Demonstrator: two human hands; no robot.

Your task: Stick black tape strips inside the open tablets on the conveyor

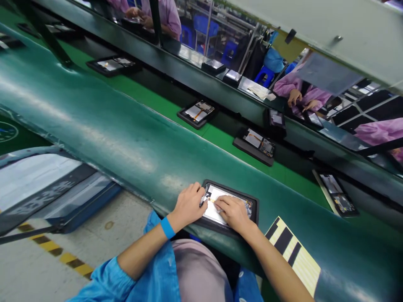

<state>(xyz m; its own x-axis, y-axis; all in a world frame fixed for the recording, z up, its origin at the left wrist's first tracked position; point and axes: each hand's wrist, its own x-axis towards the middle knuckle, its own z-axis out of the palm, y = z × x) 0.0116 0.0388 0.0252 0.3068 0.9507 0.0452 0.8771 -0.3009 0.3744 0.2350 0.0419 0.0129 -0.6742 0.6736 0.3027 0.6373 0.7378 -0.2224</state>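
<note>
An opened tablet (217, 214) lies in a black tray (255, 212) on the green bench in front of me, its pale inner face upward. My left hand (189, 204), with a blue band on the wrist, rests at the tray's left side. Its fingers are curled in by a small dark piece that I cannot make out. My right hand (235, 214) is over the middle of the tablet, fingers drawn together, tips close to a small orange strip (211, 200). Whatever is between those fingertips is hidden.
A yellow sheet with black strips (292, 251) lies to the right under my forearm. Beyond the bench edge, a green conveyor (220, 136) carries several opened tablets in trays, one being this tablet (260, 142). Co-workers in pink sleeves (310, 94) work across the line. A dark post (47, 33) stands left.
</note>
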